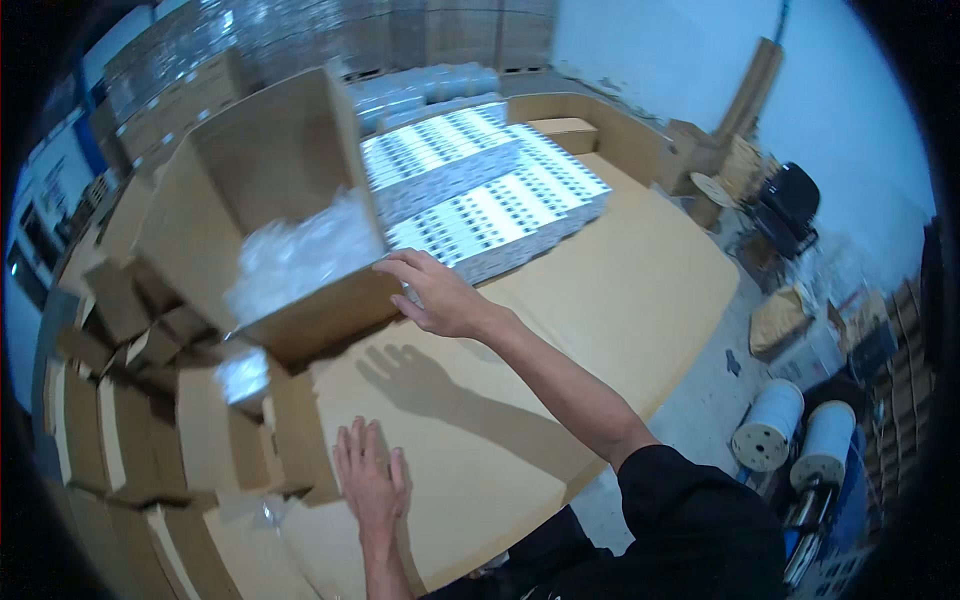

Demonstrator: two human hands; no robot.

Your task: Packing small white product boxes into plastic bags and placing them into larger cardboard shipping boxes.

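— Cardboard everywhere. Where is the open box (262, 205)?
— Tipped on its side at the far left of the table (620, 290), mouth toward the person, clear plastic bags (300, 255) spilling at its lower edge.
— And the hands?
— Right hand (437, 293) is open, fingers spread, touching the box's near rim. Left hand (370, 480) lies flat and open on the table, beside flattened cartons (150, 420).
— Any room to move?
— Bare table stretches to the right edge; stacked printed packs (490, 190) sit just behind the box.

Dim bluish light, soft hand shadow, motion blur, dark fisheye rim
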